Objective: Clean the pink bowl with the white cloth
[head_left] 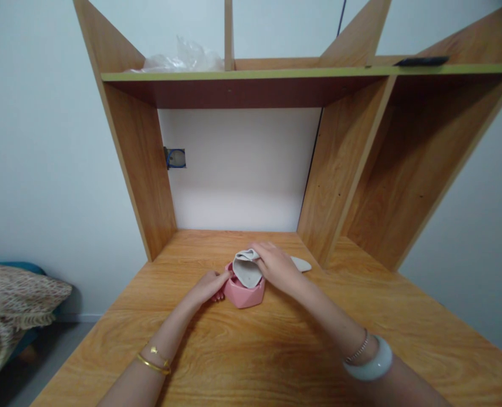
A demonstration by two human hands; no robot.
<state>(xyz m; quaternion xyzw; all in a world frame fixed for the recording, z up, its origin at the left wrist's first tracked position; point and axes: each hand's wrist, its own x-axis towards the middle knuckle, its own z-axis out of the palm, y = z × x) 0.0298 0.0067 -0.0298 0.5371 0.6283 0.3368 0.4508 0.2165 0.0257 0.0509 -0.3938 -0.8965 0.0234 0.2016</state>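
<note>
On the wooden desk stands a small pink faceted pot (245, 298) with its open side up. My left hand (212, 285) grips the pot's left rim, thumb on the edge and fingers outside. My right hand (274, 264) pinches a light grey cloth (248, 271), folded into a pouch-like shape, over the pot's opening. The cloth's lower part dips inside the rim, and the pot's inside is mostly hidden by it. Behind my right wrist a flat white piece with a rounded tip (302, 264) shows; its other end is hidden, so I cannot tell what it is.
The wooden desk (234, 362) carries a shelf unit (242, 90) along its back. Clear plastic wrapping (187, 58) and a dark flat object (421, 61) lie on the shelf. An open wall socket box (176, 158) is at the back left. A patterned blanket (17, 294) drapes at far left.
</note>
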